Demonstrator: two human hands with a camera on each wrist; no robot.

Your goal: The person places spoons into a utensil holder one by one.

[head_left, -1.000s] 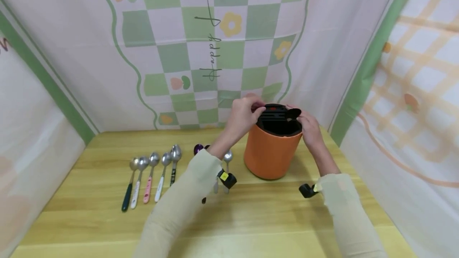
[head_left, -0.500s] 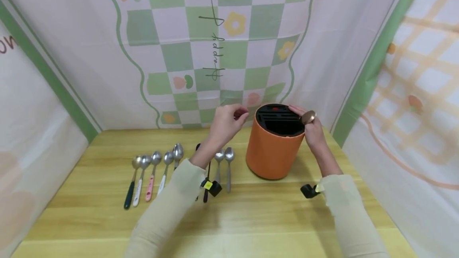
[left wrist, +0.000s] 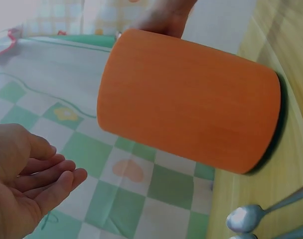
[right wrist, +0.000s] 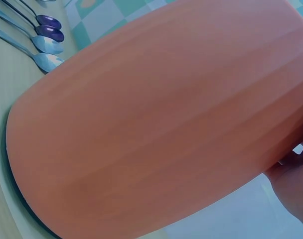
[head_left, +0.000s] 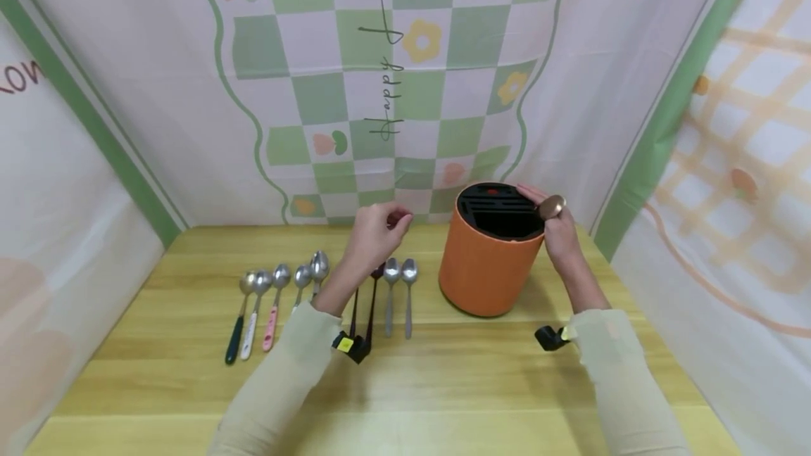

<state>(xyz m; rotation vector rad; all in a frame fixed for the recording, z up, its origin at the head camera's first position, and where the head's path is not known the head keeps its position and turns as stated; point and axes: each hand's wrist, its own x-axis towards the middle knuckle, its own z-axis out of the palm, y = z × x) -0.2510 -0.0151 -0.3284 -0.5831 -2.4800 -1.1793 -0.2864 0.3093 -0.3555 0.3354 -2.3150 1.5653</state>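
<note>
An orange utensil holder (head_left: 488,273) with a black slotted top stands upright on the table. My right hand (head_left: 562,234) grips its right side near the rim, its fingers along the back edge. The bowl of a bronze-coloured spoon (head_left: 552,206) shows at the rim in front of that hand; its handle is hidden. My left hand (head_left: 375,234) hangs above the table left of the holder, fingers loosely bent and holding nothing. Beneath it and beside it lie dark purple spoons (head_left: 372,312) and two silver spoons (head_left: 408,301).
Further left, several spoons lie in a row, among them a green-handled spoon (head_left: 236,336) and a pink-handled spoon (head_left: 272,322). A patterned cloth (head_left: 355,181) hangs behind the wooden table (head_left: 475,385), with more cloth at both sides.
My left hand has left the holder's rim and moved left over the spoons. The bronze spoon's bowl has tipped right, toward my right hand, which has stayed at the holder.
</note>
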